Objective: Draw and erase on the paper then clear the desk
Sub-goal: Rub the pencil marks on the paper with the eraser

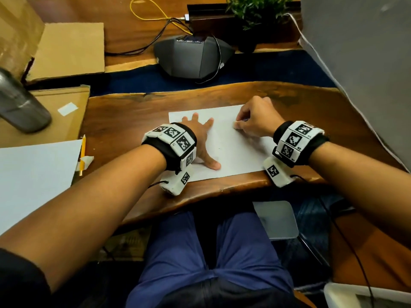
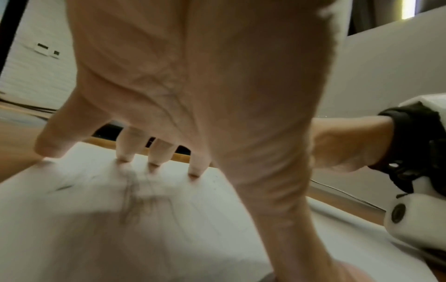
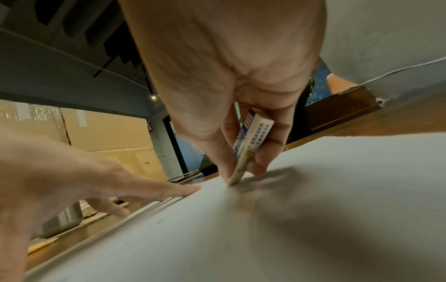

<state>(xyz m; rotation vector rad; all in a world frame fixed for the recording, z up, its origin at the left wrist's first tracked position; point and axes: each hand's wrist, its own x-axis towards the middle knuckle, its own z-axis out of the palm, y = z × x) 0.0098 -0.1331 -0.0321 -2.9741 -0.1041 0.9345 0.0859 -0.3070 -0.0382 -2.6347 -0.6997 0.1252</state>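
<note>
Erasing step in hand. White rectangular sheet of paper [image 1: 224, 150] flat on the glossy brown live-edge wooden desk [image 1: 124, 121], near the desk's front edge. Left hand [image 1: 201, 138] spread on the sheet's left part, fingers straight and splayed, fingertips [image 2: 124, 157] pressing down near the sheet's far edge, thumb toward its near edge; holding nothing, only pinning. Right hand [image 1: 255, 120] at the sheet's far right part, thumb and fingers curled and pinching a white block eraser in a blue-printed paper sleeve [image 3: 251, 147]; bare lower corner of the eraser touching the sheet, block tilted, sleeve end up. Faint grey smudging visible on the sheet below the left fingertips in the left wrist view; no clear marks resolvable under the eraser itself. Judged good practice: short strokes directed away from the pinning hand, so as to keep the sheet taut and not buckling; light pressure on the corner, flatter face for broad areas; pinning fingers close beside the worked patch but clear of the stroke. Risk judged: creasing or tearing near the sheet's far edge if rubbed toward it unsupported. Yellow wooden pencil [image 1: 82, 152] lying well left of the sheet, beside a second white sheet [image 1: 33, 174]; clearing not yet begun.
</note>
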